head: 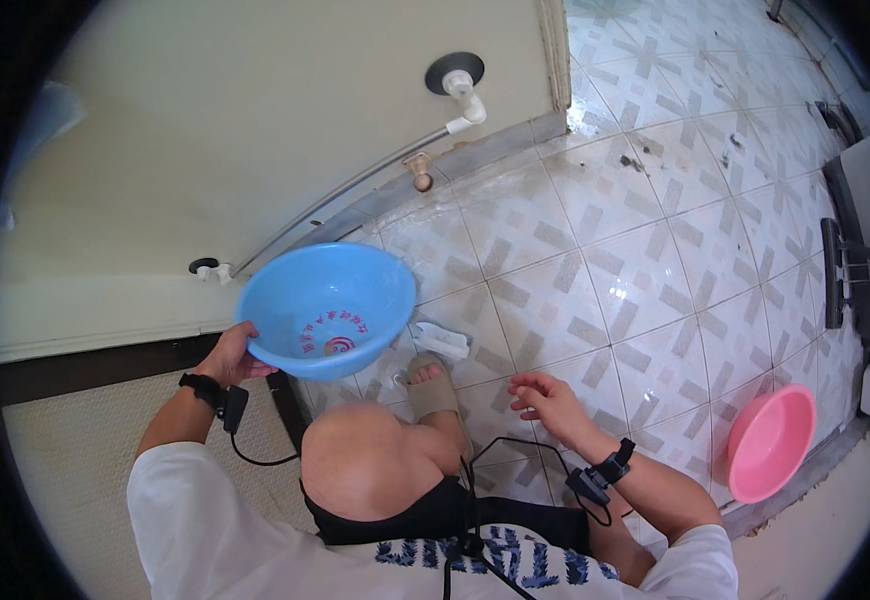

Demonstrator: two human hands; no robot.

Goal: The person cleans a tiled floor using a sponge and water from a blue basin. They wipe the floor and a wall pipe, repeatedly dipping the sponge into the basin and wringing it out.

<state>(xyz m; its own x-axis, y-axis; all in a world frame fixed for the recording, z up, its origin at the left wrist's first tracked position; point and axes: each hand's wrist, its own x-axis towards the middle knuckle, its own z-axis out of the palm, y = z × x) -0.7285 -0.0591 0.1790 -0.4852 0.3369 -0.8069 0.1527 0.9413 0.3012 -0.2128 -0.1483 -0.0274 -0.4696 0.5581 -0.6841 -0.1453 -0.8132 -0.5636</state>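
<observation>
My left hand (234, 356) grips the near left rim of a blue plastic basin (277, 300), with the thumb over the edge and the fingers beneath. The basin is tilted so its inside faces me. Red printed writing and a red spiral mark show on its bottom; no water can be made out in it. Over the tiled floor hangs my right hand (544, 405), fingers loosely bent and nothing in them. A small white object (441, 341), too unclear to name, lies just right of the basin, in front of my slippered foot (433, 390).
A metal rail (345, 193) on suction-cup mounts runs along the cream panel (255, 112) behind the basin. A pink plastic basin (769, 442) leans at the right wall. Tiled floor (532, 277) looks wet and has dark debris (630, 163). A dark squeegee-like head (831, 274) stands far right.
</observation>
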